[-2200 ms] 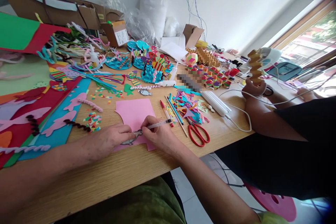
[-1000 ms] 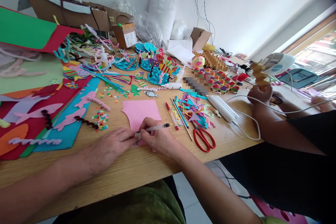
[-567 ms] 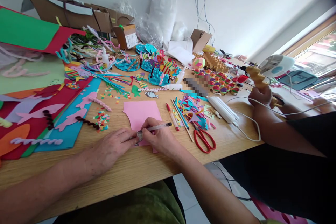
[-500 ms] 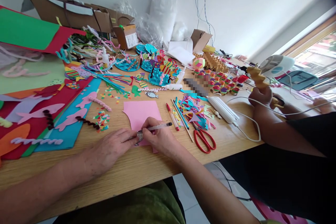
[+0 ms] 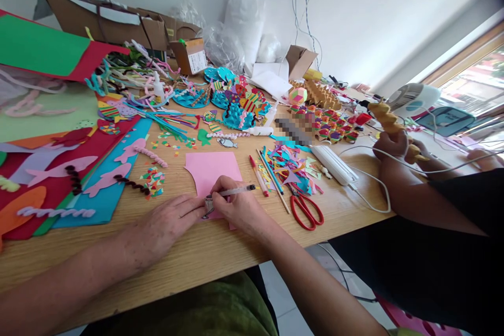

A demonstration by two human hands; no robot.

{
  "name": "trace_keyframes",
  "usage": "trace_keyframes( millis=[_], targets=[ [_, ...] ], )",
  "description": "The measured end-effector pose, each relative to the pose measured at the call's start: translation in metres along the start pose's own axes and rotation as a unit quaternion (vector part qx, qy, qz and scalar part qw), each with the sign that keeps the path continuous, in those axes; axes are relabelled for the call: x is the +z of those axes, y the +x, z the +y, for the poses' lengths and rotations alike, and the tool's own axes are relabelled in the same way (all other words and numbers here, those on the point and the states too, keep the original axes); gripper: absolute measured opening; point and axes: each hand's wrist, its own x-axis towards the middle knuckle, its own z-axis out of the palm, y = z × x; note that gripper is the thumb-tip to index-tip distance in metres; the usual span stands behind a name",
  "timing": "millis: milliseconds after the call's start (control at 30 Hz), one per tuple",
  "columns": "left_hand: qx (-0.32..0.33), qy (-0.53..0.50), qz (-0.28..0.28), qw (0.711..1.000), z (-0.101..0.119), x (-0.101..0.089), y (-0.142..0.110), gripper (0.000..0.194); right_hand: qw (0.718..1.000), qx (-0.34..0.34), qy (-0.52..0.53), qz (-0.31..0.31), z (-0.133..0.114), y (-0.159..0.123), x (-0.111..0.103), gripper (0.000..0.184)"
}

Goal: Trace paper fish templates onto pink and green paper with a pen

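A pink sheet of paper (image 5: 212, 170) lies on the wooden table in front of me, one edge cut in a curve. Over its near part, my right hand (image 5: 241, 206) pinches a clear pen with a black end (image 5: 238, 189), which slants up to the right. The pen's tip is hidden by my fingers. My left hand (image 5: 167, 220) rests flat, fingertips stretched to a small grey-and-white cut-out (image 5: 208, 207) on the pink sheet. Part of that cut-out is covered. Red-handled scissors (image 5: 307, 210) and a red pen (image 5: 259, 175) lie to the right.
Paper scraps (image 5: 293, 165) and a white power strip (image 5: 334, 164) with a cable lie at right. Pink paper fish (image 5: 108, 178) rest on coloured sheets at left. Another person's hand (image 5: 391, 144) holds a yellow twisted piece (image 5: 384, 115). Cardboard boxes (image 5: 106, 23) stand behind.
The pen and my right hand have shifted slightly to the left over the cut-out. My left hand stays in almost the same place.
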Motion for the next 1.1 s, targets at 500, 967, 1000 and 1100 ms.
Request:
trace_keyframes(
  millis=[500,967,1000,1100],
  targets=[
    [-0.036,0.01,0.015,0.999,-0.003,0.016,-0.012,0.046,0.998,0.027,0.016,-0.053,-0.009,0.004,0.001,0.012],
    [0.025,0.141,0.093,0.985,0.007,0.001,-0.017,0.049,0.996,0.037,0.076,-0.019,-0.001,0.005,0.005,0.009],
    [0.022,0.141,0.095,0.985,0.008,0.001,-0.017,0.05,0.996,0.039,0.081,-0.013,0.001,0.005,0.005,0.008],
    [0.015,0.139,0.1,0.985,0.008,0.002,-0.018,0.049,0.997,0.039,0.072,-0.001,0.002,0.006,0.006,0.008]
  ],
)
